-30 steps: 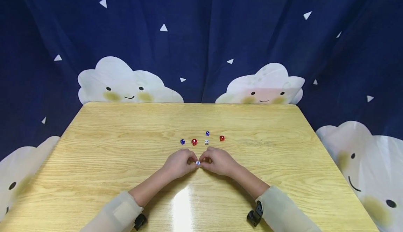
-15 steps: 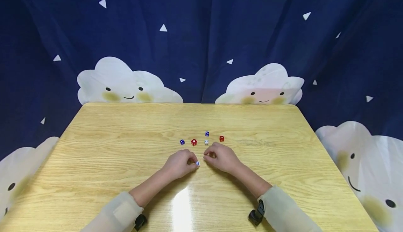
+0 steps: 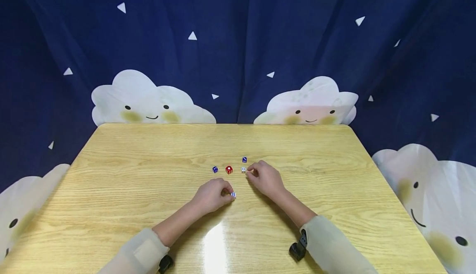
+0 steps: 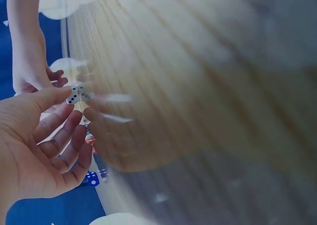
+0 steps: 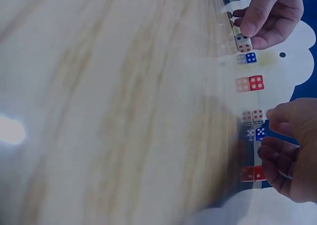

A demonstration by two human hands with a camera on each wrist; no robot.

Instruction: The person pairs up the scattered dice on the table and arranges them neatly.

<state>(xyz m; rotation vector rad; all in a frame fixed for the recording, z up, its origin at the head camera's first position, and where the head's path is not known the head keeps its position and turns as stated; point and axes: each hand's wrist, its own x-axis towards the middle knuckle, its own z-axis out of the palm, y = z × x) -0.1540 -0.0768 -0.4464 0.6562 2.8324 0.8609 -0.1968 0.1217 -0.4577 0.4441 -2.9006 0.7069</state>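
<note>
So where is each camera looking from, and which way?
Head: on the head, facing down-forward at the table; left hand and right hand show.
Left wrist: on that wrist, facing across the table; left hand near, right hand beyond.
Right wrist: on that wrist, facing across the table; right hand near, left hand beyond.
Wrist views share the white die at the left hand.

Navy curtain point(image 3: 223, 17) — smiling clouds point(image 3: 143, 96), white triangles point(image 3: 192, 36).
</note>
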